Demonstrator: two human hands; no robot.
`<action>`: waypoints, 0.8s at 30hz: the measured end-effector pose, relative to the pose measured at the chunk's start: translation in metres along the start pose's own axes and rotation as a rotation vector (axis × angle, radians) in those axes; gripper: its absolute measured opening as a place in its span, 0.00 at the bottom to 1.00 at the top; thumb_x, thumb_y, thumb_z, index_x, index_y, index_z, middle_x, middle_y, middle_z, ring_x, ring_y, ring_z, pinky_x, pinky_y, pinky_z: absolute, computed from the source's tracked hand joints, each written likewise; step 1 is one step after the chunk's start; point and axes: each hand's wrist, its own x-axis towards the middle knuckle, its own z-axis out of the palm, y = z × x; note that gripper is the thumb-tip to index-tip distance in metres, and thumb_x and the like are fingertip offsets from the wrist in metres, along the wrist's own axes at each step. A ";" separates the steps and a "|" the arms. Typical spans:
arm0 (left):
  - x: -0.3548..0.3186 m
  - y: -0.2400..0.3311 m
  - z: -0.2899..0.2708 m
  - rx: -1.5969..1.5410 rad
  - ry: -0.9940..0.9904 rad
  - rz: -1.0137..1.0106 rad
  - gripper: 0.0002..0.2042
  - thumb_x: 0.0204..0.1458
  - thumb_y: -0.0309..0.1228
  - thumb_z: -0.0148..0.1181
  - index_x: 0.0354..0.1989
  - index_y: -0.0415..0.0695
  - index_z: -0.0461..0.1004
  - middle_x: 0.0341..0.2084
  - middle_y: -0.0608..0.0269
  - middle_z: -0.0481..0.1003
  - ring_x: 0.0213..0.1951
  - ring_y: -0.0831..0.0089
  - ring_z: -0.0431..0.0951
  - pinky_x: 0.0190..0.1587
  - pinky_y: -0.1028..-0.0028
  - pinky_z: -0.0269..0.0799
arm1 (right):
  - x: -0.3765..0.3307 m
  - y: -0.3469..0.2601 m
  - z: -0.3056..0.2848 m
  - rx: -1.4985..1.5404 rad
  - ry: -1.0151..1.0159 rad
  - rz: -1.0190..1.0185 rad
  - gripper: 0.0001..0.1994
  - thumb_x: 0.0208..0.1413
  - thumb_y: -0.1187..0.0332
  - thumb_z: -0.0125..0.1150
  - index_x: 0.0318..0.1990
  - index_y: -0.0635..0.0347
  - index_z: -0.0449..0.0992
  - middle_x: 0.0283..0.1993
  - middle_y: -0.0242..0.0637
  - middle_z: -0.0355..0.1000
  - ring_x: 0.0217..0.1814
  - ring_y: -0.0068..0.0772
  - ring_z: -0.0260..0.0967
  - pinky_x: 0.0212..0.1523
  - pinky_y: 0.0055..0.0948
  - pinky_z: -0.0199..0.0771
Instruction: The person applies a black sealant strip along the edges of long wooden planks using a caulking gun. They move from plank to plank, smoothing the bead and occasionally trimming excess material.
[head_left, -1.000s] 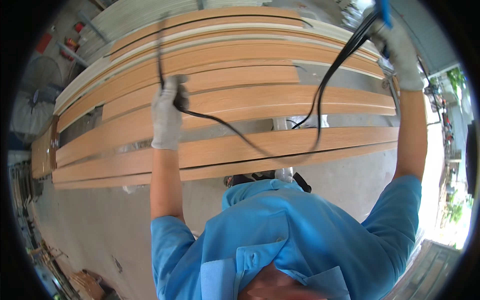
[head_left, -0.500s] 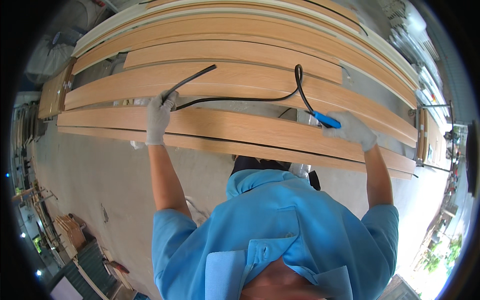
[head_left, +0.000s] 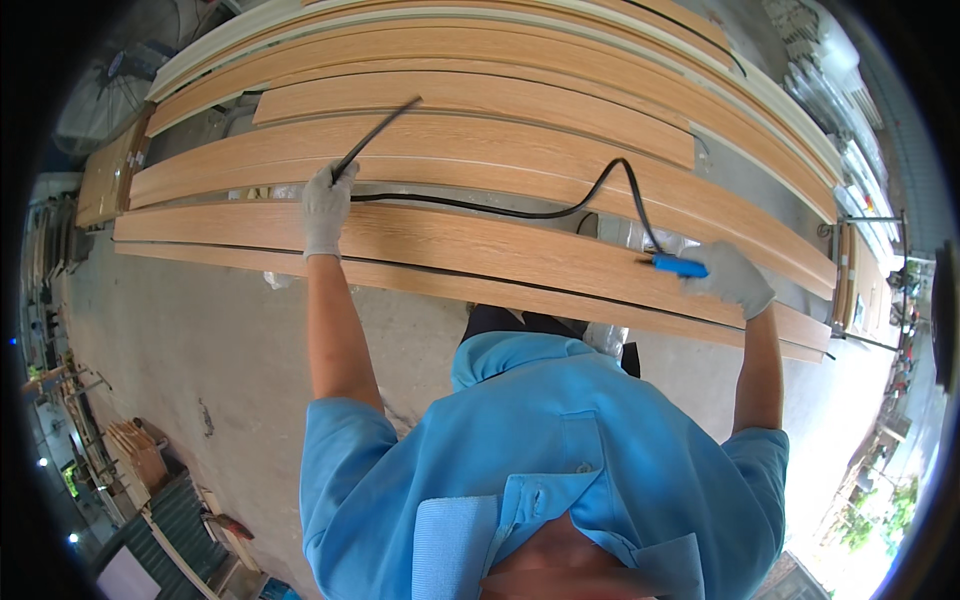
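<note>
My gloved left hand [head_left: 325, 208], over the near wood-look board [head_left: 450, 238], is closed on a black flexible strip [head_left: 480, 207]. A short end of the strip sticks up past my fingers, and the rest sags to the right, rises in a bend and drops toward my right hand. My gloved right hand [head_left: 735, 278] grips a blue-handled tool [head_left: 680, 266] whose tip points left; its exact kind does not show. The strip passes down behind or beside this tool; whether my right hand also holds it is unclear. A thin black line runs along the near board's front side.
More long wood-look boards [head_left: 480, 135] lie side by side beyond, with gaps between them. Cardboard [head_left: 105, 180] covers the left support. A metal rack [head_left: 870, 215] stands at the right end, and wrapped bundles [head_left: 835, 100] lie at the back right.
My right hand has moved right and slightly down with the blue-handled tool, which is now nearly level. The strip's tight loop has opened into a wide bend. My left hand has shifted slightly up.
</note>
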 end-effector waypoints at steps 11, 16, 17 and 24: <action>0.027 -0.010 0.027 -1.225 0.424 -0.664 0.15 0.58 0.36 0.66 0.47 0.38 0.80 0.36 0.64 0.68 0.34 0.70 0.69 0.37 0.69 0.71 | 0.016 -0.012 -0.031 0.000 0.135 0.111 0.20 0.44 0.61 0.76 0.45 0.57 0.82 0.34 0.46 0.78 0.37 0.45 0.76 0.43 0.37 0.74; 0.043 -0.032 0.042 -1.276 0.415 -0.702 0.16 0.55 0.36 0.65 0.48 0.40 0.77 0.46 0.54 0.76 0.46 0.59 0.77 0.47 0.63 0.76 | 0.064 -0.008 -0.026 0.317 0.475 0.011 0.17 0.54 0.57 0.72 0.41 0.62 0.79 0.27 0.41 0.74 0.31 0.36 0.70 0.38 0.34 0.70; 0.047 -0.036 0.048 -1.291 0.417 -0.700 0.17 0.56 0.37 0.63 0.50 0.41 0.76 0.48 0.53 0.76 0.48 0.58 0.77 0.48 0.62 0.75 | 0.078 -0.006 -0.020 0.331 0.513 0.070 0.16 0.56 0.57 0.70 0.41 0.62 0.80 0.28 0.42 0.75 0.31 0.38 0.72 0.38 0.35 0.71; 0.052 -0.015 0.057 -1.889 0.907 -0.809 0.19 0.62 0.44 0.55 0.58 0.51 0.74 0.52 0.61 0.79 0.50 0.59 0.78 0.51 0.62 0.74 | 0.188 0.010 0.027 -0.114 0.584 -0.003 0.17 0.60 0.56 0.65 0.50 0.56 0.79 0.47 0.44 0.79 0.51 0.51 0.75 0.52 0.46 0.72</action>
